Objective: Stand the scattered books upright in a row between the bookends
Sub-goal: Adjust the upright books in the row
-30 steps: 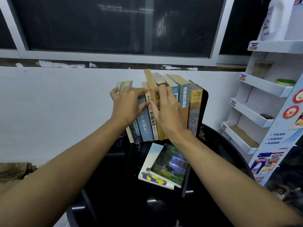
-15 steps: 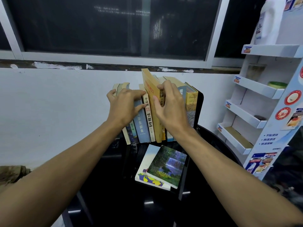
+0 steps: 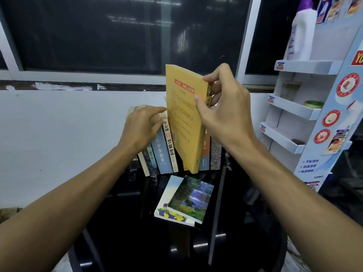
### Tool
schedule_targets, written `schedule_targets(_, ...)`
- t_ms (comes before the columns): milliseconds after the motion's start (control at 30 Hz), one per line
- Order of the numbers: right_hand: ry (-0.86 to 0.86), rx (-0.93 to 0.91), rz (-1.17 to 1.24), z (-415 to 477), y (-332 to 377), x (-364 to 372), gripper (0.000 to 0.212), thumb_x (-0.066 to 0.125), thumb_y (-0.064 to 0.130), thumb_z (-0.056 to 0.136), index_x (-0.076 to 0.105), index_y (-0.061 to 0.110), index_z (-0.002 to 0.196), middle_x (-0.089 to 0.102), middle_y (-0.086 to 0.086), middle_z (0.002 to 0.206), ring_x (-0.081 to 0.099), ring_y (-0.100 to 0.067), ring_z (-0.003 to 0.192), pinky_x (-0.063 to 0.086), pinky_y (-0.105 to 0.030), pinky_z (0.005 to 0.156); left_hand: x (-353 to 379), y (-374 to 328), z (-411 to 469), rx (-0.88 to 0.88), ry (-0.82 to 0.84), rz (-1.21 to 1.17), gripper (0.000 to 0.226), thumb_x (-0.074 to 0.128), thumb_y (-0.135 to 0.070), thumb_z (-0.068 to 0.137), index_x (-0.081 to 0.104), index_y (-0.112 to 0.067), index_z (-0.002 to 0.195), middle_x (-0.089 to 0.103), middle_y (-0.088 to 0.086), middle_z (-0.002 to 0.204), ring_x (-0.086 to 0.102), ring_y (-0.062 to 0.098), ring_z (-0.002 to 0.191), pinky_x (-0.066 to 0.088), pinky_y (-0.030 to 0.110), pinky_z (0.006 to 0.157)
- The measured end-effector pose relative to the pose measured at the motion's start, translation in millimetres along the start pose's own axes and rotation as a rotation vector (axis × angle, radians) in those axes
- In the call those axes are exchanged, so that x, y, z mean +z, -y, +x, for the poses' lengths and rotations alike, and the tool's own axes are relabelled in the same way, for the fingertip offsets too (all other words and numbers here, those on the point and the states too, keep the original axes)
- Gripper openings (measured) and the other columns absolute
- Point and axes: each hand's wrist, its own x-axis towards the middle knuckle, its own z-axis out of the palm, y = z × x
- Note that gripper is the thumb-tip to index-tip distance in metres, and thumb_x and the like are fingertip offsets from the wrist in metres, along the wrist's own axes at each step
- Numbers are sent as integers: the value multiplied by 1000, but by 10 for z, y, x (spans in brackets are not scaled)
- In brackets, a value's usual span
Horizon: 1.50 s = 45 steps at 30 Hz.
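R hand [image 3: 222, 114] grips the yellow book [image 3: 184, 122] near its top: thumb across the cover, other fingers curled round the spine side. The book stands tall & a bit tilted. Its top is well above the row [image 3: 163, 152] and its lower end is down in a gap approx. mid-row. Can't tell if it touches the table [image 3: 127, 242]; prob. close to it.

L hand [image 3: 140, 128] rests on the tops of the row's left books, fingers fairly straight & spread, holding nothing. Its index tip reaches the yellow book's left edge. Those left books lean left at the top. Right of the yellow book a few more spines show, mostly hidden behind R hand & wrist.

In front of the row, 2 books lie flat on the table: the waterfall book [image 3: 190, 197] sits on the map book [image 3: 171, 214], partly covering it.

Far right is a white rack [image 3: 290, 110] w/ a bottle [image 3: 302, 36] on its top shelf.
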Motion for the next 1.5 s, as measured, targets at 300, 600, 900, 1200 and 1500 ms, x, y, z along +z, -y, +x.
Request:
schedule_targets(300, 3, 15, -69, 64, -10, -627, 32, 77, 20, 89, 52, 8, 106, 53, 25, 87, 57, 9, 77, 47, -6, 66, 6, -103, 82, 4, -12, -81, 39, 70, -18, 93, 66, -20, 132, 69, 0, 129, 60, 18, 123, 46, 39, 108)
schedule_targets(600, 84, 78, -192, 28, -160, -1077, 35, 79, 29, 88, 53, 19, 109, 58, 14, 87, 62, -4, 77, 54, -19, 69, 212, -445, 271, 105, 6, -50, 44, 70, -35, 93, 62, -27, 136, 66, -3, 133, 57, 19, 125, 47, 46, 106)
schedule_targets(900, 141, 138, -228, -72, -379, -1166, 33, 78, 23, 88, 54, 17, 109, 53, 21, 82, 58, -3, 70, 45, -15, 61, 545, -778, 588, 206, 136, 25, 54, 70, -46, 90, 58, -31, 140, 57, -4, 145, 52, 21, 134, 39, 52, 111)
schedule_targets(1200, 174, 165, -284, -125, -604, -1136, 33, 76, 24, 89, 50, 19, 108, 54, 17, 81, 60, -17, 81, 54, -33, 64, 803, -1040, 701, 204, 253, 294, 39, 64, -56, 90, 67, -38, 125, 55, -10, 146, 41, 22, 141, 6, 68, 118)
schedule_targets(1500, 171, 171, -291, -51, -778, -1026, 33, 76, 26, 90, 49, 19, 108, 48, 25, 82, 56, -13, 87, 46, -18, 65, 882, -971, 745, 137, 206, 120, 21, 74, -33, 90, 78, -23, 108, 68, -2, 126, 56, 23, 119, 49, 49, 97)
